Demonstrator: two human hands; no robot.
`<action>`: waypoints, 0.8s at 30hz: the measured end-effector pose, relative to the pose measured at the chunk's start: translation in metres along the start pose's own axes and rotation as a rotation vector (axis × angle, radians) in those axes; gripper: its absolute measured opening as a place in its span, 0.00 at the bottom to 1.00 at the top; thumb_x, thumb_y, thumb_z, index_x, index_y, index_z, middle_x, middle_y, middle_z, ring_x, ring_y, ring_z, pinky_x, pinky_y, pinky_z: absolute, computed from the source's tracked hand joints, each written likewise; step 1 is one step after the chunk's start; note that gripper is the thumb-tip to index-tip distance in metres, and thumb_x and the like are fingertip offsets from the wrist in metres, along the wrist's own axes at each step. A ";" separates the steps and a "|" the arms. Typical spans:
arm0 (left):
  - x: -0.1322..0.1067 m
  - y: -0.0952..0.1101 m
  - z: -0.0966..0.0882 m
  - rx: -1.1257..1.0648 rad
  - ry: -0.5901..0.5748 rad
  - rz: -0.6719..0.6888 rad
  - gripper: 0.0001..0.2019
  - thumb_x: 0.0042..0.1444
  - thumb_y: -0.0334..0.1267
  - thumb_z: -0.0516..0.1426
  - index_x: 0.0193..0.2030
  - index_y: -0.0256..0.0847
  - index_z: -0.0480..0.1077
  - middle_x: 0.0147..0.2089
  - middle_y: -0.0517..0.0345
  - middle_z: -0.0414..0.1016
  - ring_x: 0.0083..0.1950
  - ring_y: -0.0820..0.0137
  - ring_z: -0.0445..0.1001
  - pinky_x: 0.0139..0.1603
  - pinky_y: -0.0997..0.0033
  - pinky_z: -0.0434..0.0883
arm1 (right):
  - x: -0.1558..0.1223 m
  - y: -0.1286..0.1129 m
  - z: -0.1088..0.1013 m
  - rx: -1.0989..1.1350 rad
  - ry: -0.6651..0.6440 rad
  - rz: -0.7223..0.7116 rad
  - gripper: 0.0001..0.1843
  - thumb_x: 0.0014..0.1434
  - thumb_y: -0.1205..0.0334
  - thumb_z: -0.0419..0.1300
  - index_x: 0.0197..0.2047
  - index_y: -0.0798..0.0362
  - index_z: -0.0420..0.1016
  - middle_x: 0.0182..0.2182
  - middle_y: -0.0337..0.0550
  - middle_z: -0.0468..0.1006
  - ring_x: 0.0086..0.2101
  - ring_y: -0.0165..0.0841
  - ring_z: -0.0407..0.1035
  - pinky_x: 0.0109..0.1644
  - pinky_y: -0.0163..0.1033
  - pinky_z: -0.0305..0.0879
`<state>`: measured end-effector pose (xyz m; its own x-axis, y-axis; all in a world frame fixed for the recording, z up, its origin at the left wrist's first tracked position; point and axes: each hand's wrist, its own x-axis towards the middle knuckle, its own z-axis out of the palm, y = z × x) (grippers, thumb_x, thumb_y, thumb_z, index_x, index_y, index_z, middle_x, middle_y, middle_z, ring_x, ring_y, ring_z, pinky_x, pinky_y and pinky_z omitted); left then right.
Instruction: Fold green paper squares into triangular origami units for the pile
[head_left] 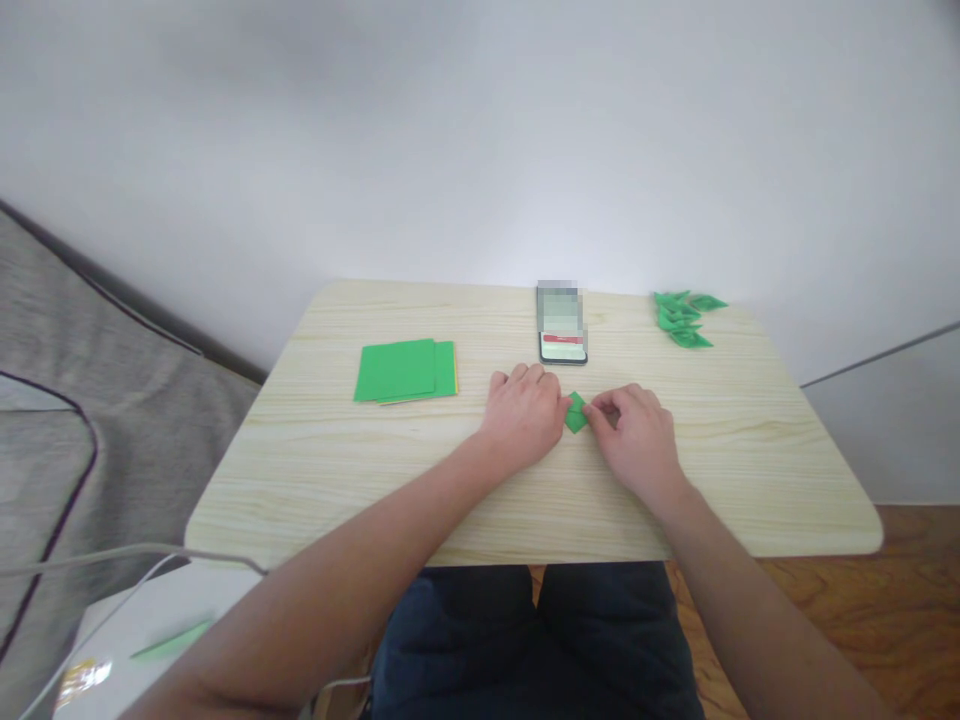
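A small folded piece of green paper (pixel 575 413), roughly diamond-shaped, lies on the table between my two hands. My left hand (pixel 525 415) rests on the tabletop with its fingers curled, the thumb side against the paper's left edge. From the other side, the thumb and fingers of my right hand (pixel 634 430) pinch the paper's right corner. Just beyond my hands lies a phone (pixel 563 347) with its screen lit and partly blurred out.
A stack of green paper sheets (pixel 397 370) is on the left of the wooden table (pixel 337 480). Several folded green paper pieces (pixel 679 318) sit in a cluster at the back right. A wall (pixel 480 150) stands behind the table; a grey cushioned surface (pixel 135 420) is at the left.
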<state>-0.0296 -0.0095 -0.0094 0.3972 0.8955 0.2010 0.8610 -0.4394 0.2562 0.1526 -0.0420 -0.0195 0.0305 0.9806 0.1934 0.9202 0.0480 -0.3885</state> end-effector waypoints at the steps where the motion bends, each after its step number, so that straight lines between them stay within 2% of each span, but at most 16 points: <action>1: 0.000 0.000 0.000 -0.002 -0.003 -0.001 0.11 0.70 0.45 0.53 0.40 0.41 0.70 0.49 0.48 0.77 0.54 0.55 0.71 0.48 0.51 0.62 | 0.000 0.000 0.000 0.011 0.002 0.006 0.09 0.66 0.52 0.62 0.38 0.47 0.78 0.39 0.44 0.78 0.44 0.45 0.69 0.46 0.48 0.59; 5: 0.000 -0.002 -0.001 -0.037 -0.014 0.000 0.09 0.69 0.44 0.55 0.40 0.42 0.69 0.49 0.51 0.77 0.54 0.56 0.71 0.47 0.52 0.62 | 0.002 0.003 -0.001 0.081 -0.011 0.024 0.05 0.64 0.54 0.64 0.40 0.45 0.78 0.37 0.41 0.79 0.42 0.42 0.69 0.45 0.46 0.59; 8: -0.001 -0.005 -0.003 -0.100 -0.017 0.010 0.05 0.69 0.41 0.56 0.43 0.44 0.68 0.48 0.55 0.77 0.53 0.58 0.71 0.47 0.54 0.61 | 0.003 0.005 -0.002 0.123 -0.023 0.014 0.03 0.63 0.57 0.63 0.40 0.44 0.79 0.36 0.40 0.79 0.40 0.41 0.69 0.45 0.45 0.59; 13: -0.001 -0.013 -0.007 -0.163 -0.043 0.055 0.05 0.69 0.39 0.55 0.49 0.50 0.69 0.50 0.57 0.77 0.54 0.58 0.69 0.47 0.56 0.61 | 0.002 0.004 -0.004 0.123 -0.038 -0.024 0.13 0.66 0.60 0.60 0.50 0.36 0.81 0.35 0.40 0.78 0.41 0.41 0.68 0.46 0.46 0.59; 16: 0.000 -0.016 -0.008 -0.168 -0.039 0.069 0.05 0.68 0.39 0.55 0.48 0.50 0.71 0.49 0.57 0.76 0.54 0.58 0.69 0.48 0.55 0.61 | 0.000 0.003 -0.005 0.078 -0.047 -0.060 0.15 0.68 0.59 0.58 0.52 0.34 0.82 0.37 0.43 0.77 0.42 0.42 0.68 0.46 0.46 0.58; 20: 0.002 -0.018 -0.009 -0.176 -0.028 0.062 0.03 0.66 0.40 0.58 0.43 0.48 0.72 0.46 0.55 0.75 0.54 0.58 0.69 0.49 0.55 0.62 | -0.003 0.000 -0.007 0.029 -0.041 -0.098 0.15 0.69 0.58 0.57 0.51 0.37 0.84 0.38 0.46 0.76 0.42 0.42 0.68 0.46 0.47 0.58; 24: 0.003 -0.019 -0.010 -0.182 -0.018 0.042 0.03 0.65 0.41 0.60 0.41 0.47 0.72 0.46 0.55 0.76 0.54 0.58 0.70 0.48 0.56 0.62 | -0.002 -0.005 -0.007 -0.011 -0.029 -0.105 0.13 0.69 0.51 0.59 0.48 0.40 0.85 0.37 0.45 0.78 0.42 0.43 0.68 0.44 0.46 0.56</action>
<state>-0.0476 0.0004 -0.0042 0.4391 0.8763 0.1984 0.7721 -0.4810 0.4154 0.1509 -0.0454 -0.0112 -0.0777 0.9754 0.2063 0.9219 0.1491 -0.3576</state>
